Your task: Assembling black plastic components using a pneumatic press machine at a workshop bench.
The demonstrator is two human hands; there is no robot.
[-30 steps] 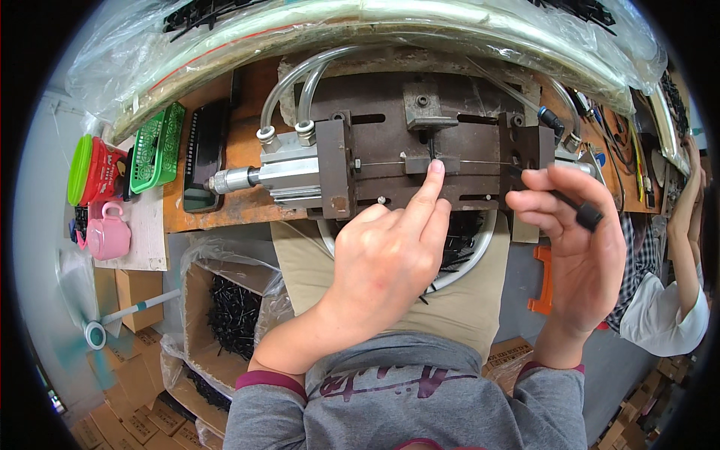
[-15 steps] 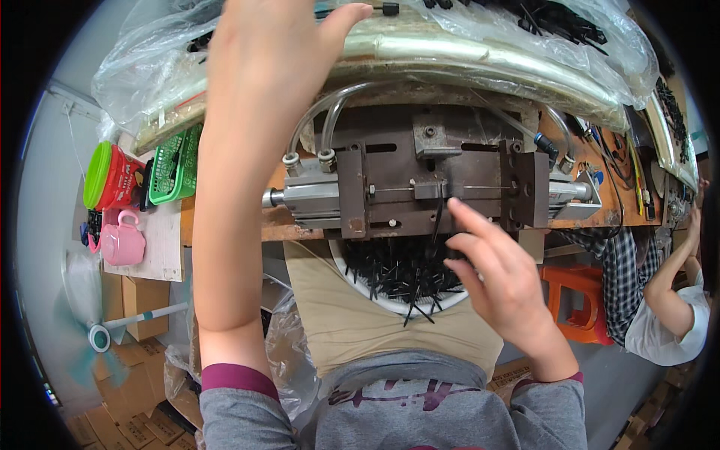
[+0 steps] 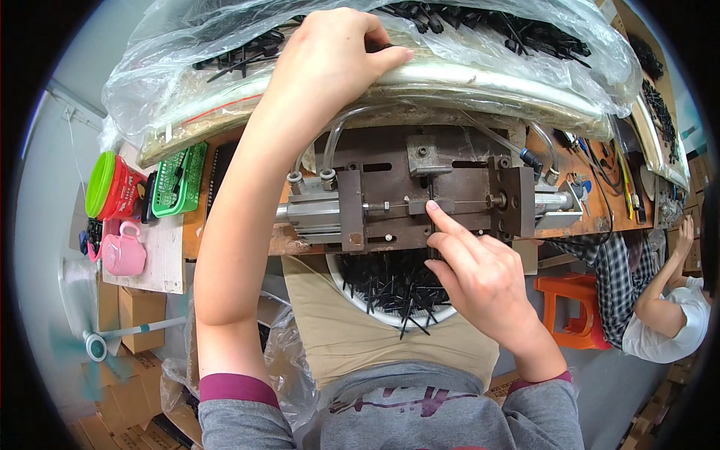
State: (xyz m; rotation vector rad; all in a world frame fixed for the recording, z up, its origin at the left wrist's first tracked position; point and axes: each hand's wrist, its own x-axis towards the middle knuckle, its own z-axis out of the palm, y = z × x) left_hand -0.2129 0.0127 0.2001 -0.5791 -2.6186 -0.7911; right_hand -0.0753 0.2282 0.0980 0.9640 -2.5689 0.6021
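My right hand (image 3: 480, 281) is at the middle of a dark metal fixture (image 3: 386, 184). Its index fingertip presses on a small block, where a thin black plastic strip (image 3: 430, 187) lies front to back. The other fingers curl around the strip's near end, which they partly hide. My left hand (image 3: 337, 56) reaches over a padded, plastic-wrapped edge (image 3: 480, 75) to black plastic pieces (image 3: 525, 34) on clear sheeting. Its fingers bend inward opposite the thumb; whatever lies between them is hidden. Below the fixture, a white basin (image 3: 367, 311) at my lap holds many similar black pieces.
Air cylinders (image 3: 319, 210) with clear hoses flank the fixture. To the left are a green basket (image 3: 180, 180), a red tub (image 3: 120, 187), a pink cup (image 3: 124, 251) and a fan (image 3: 96, 346). A person (image 3: 667, 319) sits at right, beyond an orange stool (image 3: 566, 307).
My left hand has come down and right, its fingers now curled at the padded edge. My right hand has moved slightly left, its index fingertip now on the fixture's block and strip.
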